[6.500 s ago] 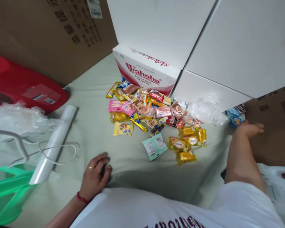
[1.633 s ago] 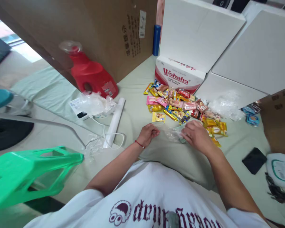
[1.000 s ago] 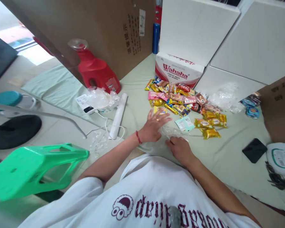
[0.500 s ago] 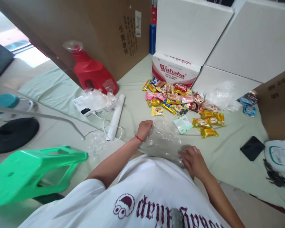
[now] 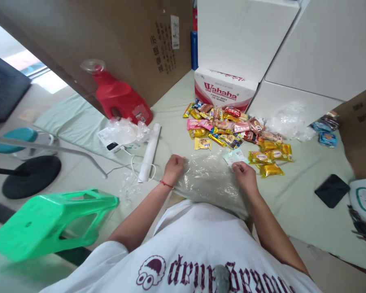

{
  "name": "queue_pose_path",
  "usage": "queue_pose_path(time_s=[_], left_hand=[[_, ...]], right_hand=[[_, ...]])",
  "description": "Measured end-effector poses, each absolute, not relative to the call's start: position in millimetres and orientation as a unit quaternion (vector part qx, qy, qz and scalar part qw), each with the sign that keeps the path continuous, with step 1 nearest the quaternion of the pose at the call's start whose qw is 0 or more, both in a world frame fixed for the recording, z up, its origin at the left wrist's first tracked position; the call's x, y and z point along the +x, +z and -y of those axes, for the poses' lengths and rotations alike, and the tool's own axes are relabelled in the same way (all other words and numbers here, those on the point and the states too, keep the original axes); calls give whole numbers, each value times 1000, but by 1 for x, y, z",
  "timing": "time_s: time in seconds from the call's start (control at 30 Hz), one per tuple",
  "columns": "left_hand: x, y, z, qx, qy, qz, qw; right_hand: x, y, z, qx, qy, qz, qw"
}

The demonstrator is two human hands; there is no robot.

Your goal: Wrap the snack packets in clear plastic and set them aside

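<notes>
A clear plastic bag (image 5: pixel 210 181) lies spread on the pale green cloth (image 5: pixel 177 134) in front of me. My left hand (image 5: pixel 173 167) is closed on the bag's left far corner. My right hand (image 5: pixel 243 174) pinches the bag's right far corner, close to a light teal packet (image 5: pixel 235 156). Beyond the bag lies a heap of snack packets (image 5: pixel 222 128) in yellow, pink and red wrappers, with several golden ones (image 5: pixel 270 158) at its right end.
A red and white Wahaha box (image 5: pixel 224 89) and white boxes stand behind the snacks. A red jug (image 5: pixel 118 99), crumpled plastic (image 5: pixel 125 130), a white roll (image 5: pixel 149 152) and a green stool (image 5: pixel 51 221) lie to the left. A black phone (image 5: pixel 332 190) lies to the right.
Both hands drew the clear bag flat. The right hand moved from the near edge up to the bag's far right corner; the left hand stayed closed on the far left corner.
</notes>
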State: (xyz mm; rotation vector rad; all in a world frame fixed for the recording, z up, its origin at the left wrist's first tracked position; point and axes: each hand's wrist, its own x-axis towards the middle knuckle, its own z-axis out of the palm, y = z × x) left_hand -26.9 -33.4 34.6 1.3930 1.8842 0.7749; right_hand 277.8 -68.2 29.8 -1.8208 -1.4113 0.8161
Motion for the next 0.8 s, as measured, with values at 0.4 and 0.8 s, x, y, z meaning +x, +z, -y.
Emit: queue_pose_path(time_s=[0.4, 0.8], left_hand=[[64, 33, 31, 888, 145, -426, 97], [45, -2, -1, 856, 123, -493, 92]], right_hand=[[307, 29, 61, -673, 354, 574, 303], [338, 95, -41, -589, 9, 786, 189]])
